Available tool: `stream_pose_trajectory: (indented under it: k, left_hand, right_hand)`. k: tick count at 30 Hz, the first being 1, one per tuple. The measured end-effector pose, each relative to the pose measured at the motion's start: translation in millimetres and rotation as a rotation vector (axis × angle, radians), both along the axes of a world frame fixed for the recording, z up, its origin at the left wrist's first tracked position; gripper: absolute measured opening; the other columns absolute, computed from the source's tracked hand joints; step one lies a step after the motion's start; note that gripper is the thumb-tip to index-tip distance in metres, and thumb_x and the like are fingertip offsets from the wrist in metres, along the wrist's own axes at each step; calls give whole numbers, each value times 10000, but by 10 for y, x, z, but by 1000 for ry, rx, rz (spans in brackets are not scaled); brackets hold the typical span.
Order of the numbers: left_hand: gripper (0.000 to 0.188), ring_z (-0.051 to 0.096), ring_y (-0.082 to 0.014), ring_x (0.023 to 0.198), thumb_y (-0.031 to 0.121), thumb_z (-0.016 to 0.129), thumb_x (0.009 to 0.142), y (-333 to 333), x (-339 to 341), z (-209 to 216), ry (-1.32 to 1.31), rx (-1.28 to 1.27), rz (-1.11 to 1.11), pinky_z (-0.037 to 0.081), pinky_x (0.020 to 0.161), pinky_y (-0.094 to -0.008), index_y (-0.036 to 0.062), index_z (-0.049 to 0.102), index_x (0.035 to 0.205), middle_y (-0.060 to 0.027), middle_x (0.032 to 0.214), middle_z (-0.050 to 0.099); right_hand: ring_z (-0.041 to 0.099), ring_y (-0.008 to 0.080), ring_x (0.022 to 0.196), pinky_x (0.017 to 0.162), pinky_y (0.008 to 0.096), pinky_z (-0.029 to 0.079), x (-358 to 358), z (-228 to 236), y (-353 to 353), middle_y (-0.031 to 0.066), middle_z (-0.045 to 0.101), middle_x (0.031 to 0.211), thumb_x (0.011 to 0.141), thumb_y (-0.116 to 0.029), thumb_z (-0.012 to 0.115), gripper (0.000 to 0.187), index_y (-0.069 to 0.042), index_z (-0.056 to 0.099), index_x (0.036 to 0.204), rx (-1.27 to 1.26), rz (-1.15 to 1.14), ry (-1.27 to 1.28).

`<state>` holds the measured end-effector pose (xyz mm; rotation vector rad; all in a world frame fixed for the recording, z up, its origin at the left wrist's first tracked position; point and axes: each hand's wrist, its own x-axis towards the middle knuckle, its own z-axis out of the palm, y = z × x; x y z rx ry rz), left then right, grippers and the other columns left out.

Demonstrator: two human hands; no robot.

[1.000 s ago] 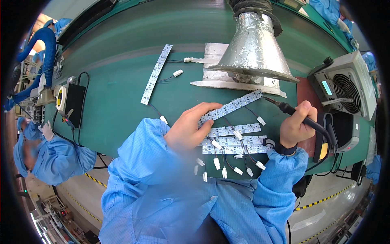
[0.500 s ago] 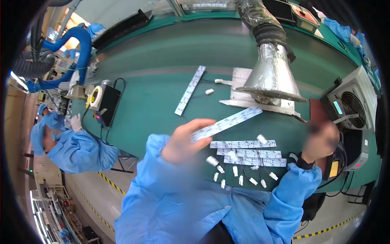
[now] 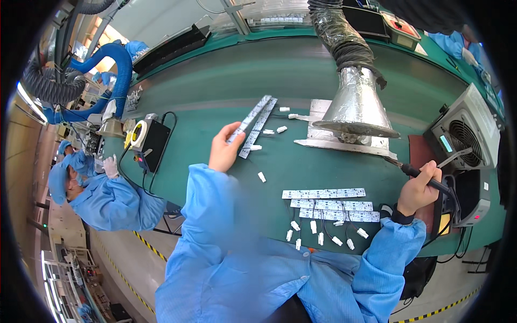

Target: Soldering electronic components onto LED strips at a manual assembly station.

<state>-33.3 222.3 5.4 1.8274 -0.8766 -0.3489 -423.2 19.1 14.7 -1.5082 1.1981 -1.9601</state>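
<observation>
Fingers point(image 3: 232, 127) of the left hand point(image 3: 222, 152) pinch one white strip point(image 3: 250, 118), just beside a second strip point(image 3: 260, 128) on the green counter point(image 3: 318, 168). Wide open room stretches from there to three more strips point(image 3: 323, 193) near the front edge, making five. The right hand point(image 3: 416, 194) grips one black soldering iron point(image 3: 410, 170). One pale tub point(image 3: 402, 37) sits far back; I cannot tell what fills it.

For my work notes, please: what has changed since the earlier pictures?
The left hand carried its pale strip leftward, close to another strip, still holding it. The right hand still holds the soldering iron; three other strips stayed put.
</observation>
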Motion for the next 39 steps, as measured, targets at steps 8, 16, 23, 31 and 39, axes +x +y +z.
stream_pose_trajectory:
  k: [8, 16, 23, 31, 39]
  left_hand:
    - [309, 571, -155, 939, 96, 694, 862, 62, -107, -38, -231, 134, 8, 479, 804, -290, 43, 655, 1164, -54, 1094, 612]
    - [291, 604, -286, 1043, 81, 689, 838, 85, -948, 522, -470, 35, -221, 491, 875, -368, 19, 645, 1119, -120, 1079, 627]
    - [345, 613, -295, 937, 231, 723, 843, -109, -1425, 363, -480, 286, -802, 500, 819, -382, 46, 653, 1126, -130, 1014, 630]
    - [255, 591, -179, 819, 196, 759, 799, -307, -1368, 490, 41, 393, -884, 473, 735, -310, 37, 725, 995, -71, 878, 626]
    - [330, 591, -88, 860, 108, 711, 886, -685, -1501, 451, 382, 387, -693, 502, 711, -255, 24, 621, 1192, -46, 1042, 670]
  right_hand:
    - [360, 54, 611, 538, 230, 306, 5, 21, 19, -31, 411, 641, 1012, -198, 542, 394, -46, 426, 668, 16, 49, -51]
    - [363, 58, 614, 550, 232, 308, 38, 23, 37, -34, 416, 644, 1011, -203, 546, 392, -47, 430, 671, 16, 44, -32]
    - [366, 60, 615, 552, 235, 306, 23, 39, 30, -31, 423, 644, 1007, -188, 549, 385, -48, 430, 669, 15, 46, -49]
    - [394, 72, 608, 561, 238, 330, -84, 67, -2, -18, 435, 643, 1003, -178, 538, 373, -54, 428, 669, 9, -24, -64]
    - [428, 106, 640, 611, 239, 378, -53, 175, 40, 19, 448, 671, 997, -189, 531, 374, -48, 419, 669, -44, -101, -146]
